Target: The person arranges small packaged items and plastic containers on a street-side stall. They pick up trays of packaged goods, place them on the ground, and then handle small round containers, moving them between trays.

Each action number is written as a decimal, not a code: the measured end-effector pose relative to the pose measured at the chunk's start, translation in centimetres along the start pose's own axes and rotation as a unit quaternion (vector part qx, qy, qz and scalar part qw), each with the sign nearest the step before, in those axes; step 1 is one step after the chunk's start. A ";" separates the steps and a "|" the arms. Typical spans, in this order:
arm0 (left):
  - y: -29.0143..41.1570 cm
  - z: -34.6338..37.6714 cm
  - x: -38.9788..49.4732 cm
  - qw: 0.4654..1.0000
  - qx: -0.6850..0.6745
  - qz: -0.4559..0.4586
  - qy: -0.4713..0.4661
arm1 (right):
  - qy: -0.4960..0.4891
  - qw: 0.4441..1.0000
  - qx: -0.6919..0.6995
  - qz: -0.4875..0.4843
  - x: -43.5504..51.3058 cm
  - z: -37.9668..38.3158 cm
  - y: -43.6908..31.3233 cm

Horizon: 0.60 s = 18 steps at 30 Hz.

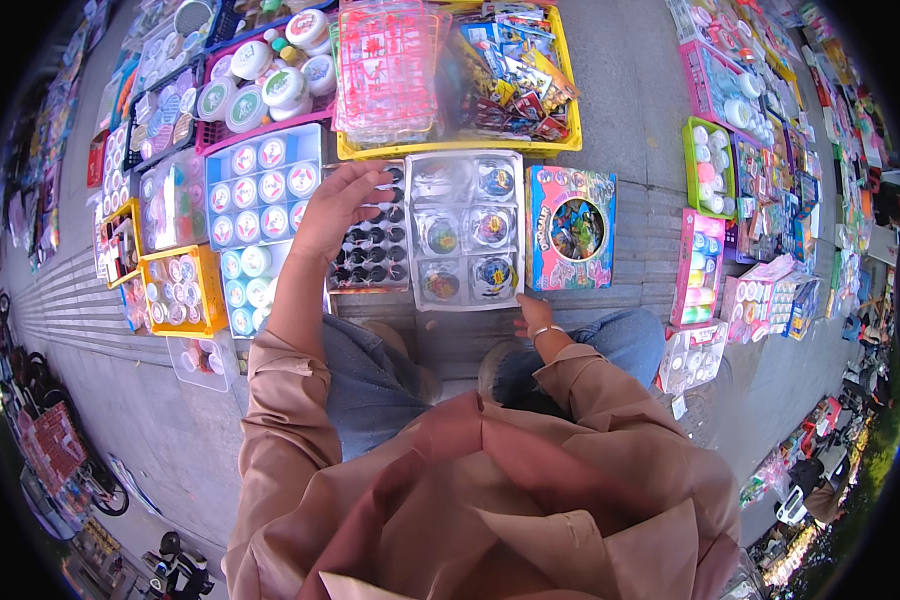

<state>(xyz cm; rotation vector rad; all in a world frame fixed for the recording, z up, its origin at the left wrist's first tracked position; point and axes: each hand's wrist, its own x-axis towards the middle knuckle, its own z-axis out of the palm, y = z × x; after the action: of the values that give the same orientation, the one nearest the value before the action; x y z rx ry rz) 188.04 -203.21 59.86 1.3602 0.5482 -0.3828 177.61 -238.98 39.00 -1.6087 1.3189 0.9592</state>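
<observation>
My left hand [349, 199] is over the upper left part of a box of small black-capped bottles [367, 255], its fingers slightly spread and nothing visible in them. Right beside that box lies a white six-compartment tray [523, 225] with round, clear-wrapped items [491, 227] in its compartments. My right hand [536, 319] is at the tray's lower right corner, fingertips at its edge; whether it grips the tray is unclear. A colourful dinosaur toy box [570, 262] with a round window stands to the tray's right. Left of my left hand is a blue divided box of round white tubs [247, 187].
Behind stands a yellow basket [465, 146] with packets and pink plastic sheets. A pink basket of lidded jars [247, 109], a yellow crate of small tubs [217, 300] and light-blue tubs [244, 289] lie left. More goods, including a green basket [709, 165], line the right across grey paving [615, 105].
</observation>
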 end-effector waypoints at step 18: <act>0.1 -0.4 -0.8 1.000 -0.009 0.010 -0.007 | -0.229 0.966 0.010 -0.119 -1.7 -0.9 -2.4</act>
<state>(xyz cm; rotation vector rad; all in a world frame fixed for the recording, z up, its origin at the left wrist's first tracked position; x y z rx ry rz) 187.38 -202.85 60.31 1.3438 0.5252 -0.3685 179.76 -238.95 41.19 -1.3815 0.7975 1.0800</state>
